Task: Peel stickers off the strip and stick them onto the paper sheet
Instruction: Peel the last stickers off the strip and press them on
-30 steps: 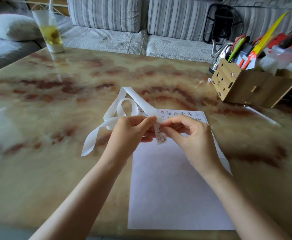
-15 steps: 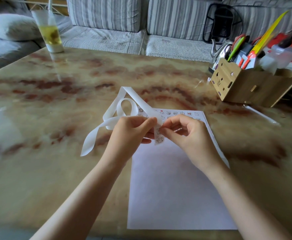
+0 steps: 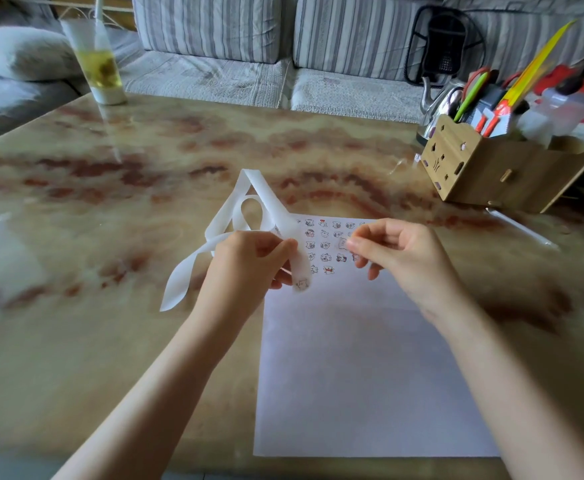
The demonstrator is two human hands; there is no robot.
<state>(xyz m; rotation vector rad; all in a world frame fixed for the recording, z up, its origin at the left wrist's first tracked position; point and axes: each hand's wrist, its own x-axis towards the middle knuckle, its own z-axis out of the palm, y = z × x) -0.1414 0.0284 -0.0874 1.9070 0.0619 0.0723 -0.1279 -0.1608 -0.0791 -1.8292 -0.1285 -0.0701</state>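
Note:
A white paper sheet [image 3: 363, 368] lies on the marble table, its far end covered with rows of small cartoon stickers [image 3: 325, 245]. My left hand [image 3: 249, 263] grips the long white backing strip [image 3: 259, 195], which loops away to the left and hangs down past my thumb with one sticker left near its end. My right hand [image 3: 396, 252] pinches a small peeled sticker [image 3: 342, 242] between thumb and forefinger, just above the sticker rows on the sheet.
A wooden organiser box [image 3: 498, 171] full of pens, scissors and a yellow ruler stands at the right. A metal kettle [image 3: 437, 98] sits behind it. A tall glass with yellow drink [image 3: 98, 69] stands far left. A striped sofa runs behind the table.
My right hand has pulled the sticker off the strip and moved right, away from my left hand. The sticker rows on the sheet are now uncovered.

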